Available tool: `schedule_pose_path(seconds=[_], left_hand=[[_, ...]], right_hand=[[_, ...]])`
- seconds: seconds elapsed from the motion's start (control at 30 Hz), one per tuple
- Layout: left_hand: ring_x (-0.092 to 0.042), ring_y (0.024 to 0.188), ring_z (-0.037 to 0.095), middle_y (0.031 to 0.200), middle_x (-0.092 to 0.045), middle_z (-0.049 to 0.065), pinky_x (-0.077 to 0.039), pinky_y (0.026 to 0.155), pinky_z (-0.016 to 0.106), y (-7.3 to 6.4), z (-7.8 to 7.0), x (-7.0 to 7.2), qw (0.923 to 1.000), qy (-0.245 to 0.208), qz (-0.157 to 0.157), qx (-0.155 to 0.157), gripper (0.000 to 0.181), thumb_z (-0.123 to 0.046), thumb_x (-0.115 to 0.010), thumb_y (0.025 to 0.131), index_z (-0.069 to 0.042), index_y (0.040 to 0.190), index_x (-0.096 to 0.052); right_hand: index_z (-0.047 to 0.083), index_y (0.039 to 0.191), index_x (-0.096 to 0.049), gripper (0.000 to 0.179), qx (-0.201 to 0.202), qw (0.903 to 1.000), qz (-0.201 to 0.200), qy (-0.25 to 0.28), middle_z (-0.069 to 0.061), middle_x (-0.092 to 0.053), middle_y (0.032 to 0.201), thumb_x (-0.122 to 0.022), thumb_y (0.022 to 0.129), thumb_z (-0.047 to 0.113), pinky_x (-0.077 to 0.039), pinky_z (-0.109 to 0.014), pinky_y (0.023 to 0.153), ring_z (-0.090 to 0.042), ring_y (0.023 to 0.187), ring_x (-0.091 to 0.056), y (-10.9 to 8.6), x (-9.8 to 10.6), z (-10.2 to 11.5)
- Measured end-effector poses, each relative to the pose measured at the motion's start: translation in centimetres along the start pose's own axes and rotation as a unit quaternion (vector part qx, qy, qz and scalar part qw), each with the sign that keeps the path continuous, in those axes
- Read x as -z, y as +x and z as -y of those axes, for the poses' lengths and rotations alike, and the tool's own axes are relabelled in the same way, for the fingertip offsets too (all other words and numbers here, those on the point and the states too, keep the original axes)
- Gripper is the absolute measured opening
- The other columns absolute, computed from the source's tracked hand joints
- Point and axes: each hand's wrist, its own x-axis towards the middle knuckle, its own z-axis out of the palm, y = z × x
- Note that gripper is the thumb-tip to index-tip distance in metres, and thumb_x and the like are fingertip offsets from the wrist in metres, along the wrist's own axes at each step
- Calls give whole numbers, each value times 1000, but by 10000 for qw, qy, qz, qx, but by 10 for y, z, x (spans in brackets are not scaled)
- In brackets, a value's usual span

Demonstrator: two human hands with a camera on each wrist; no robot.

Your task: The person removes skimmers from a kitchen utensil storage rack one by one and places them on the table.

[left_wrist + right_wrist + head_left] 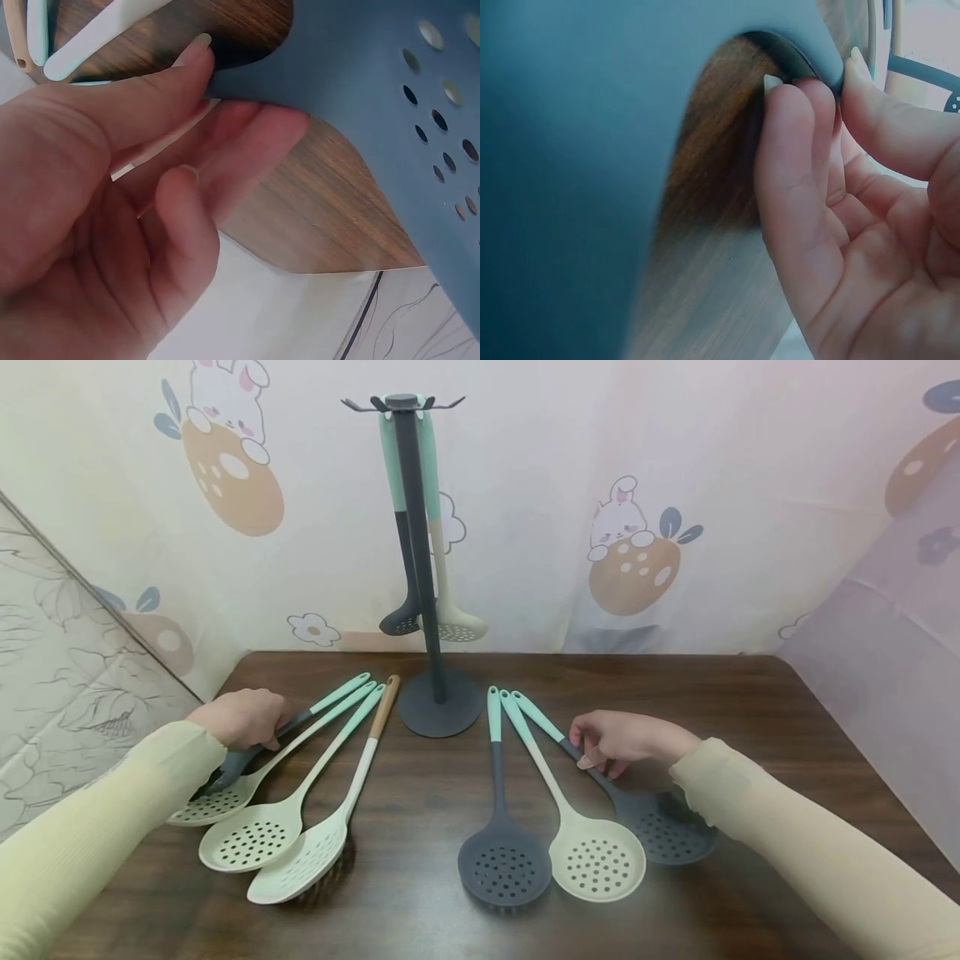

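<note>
My left hand (pixel 247 717) pinches the neck of a dark grey skimmer (pixel 337 67), thumb on one side and fingers on the other in the left wrist view. In the head view its perforated head is mostly hidden behind the hand and sleeve. Beside it lie two cream skimmers with mint handles (pixel 251 843) and a white skimmer with a wooden-coloured handle (pixel 311 860). On the right, my right hand (pixel 622 742) holds another dark grey skimmer (pixel 667 831) between thumb and fingers. Left of that one lie a cream skimmer (pixel 597 860) and a grey skimmer (pixel 502 864).
A dark utensil stand (pixel 440 702) with a round base rises at the back middle of the brown wooden table (pixel 405 827). From its hooks hang a dark skimmer (pixel 403 618) and a cream one (pixel 459 625). A printed curtain (pixel 525 527) closes off the back.
</note>
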Motion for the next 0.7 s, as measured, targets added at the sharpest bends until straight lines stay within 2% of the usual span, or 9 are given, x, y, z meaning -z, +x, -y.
schedule_pose_path(seconds=[0.43,0.7], left_hand=[[-51,61,17,68,-54,0,-40,56,33,-5,1,-1,9998,-14,-110,-184,27,-10,-83,78,-13,74,-57],[-50,57,16,63,-53,-1,-39,53,31,-1,1,-1,9998,-91,-133,-129,33,-8,-86,74,-13,67,-54]], right_hand=[[6,107,-56,26,-3,10000,-37,10,-10,-58,82,-74,88,9,-56,-40,63,-25,74,-59,-1,-3,1],[6,106,-56,26,-6,10000,-76,13,-10,-58,82,-75,88,8,-56,-40,63,-24,73,-59,-1,-3,0]])
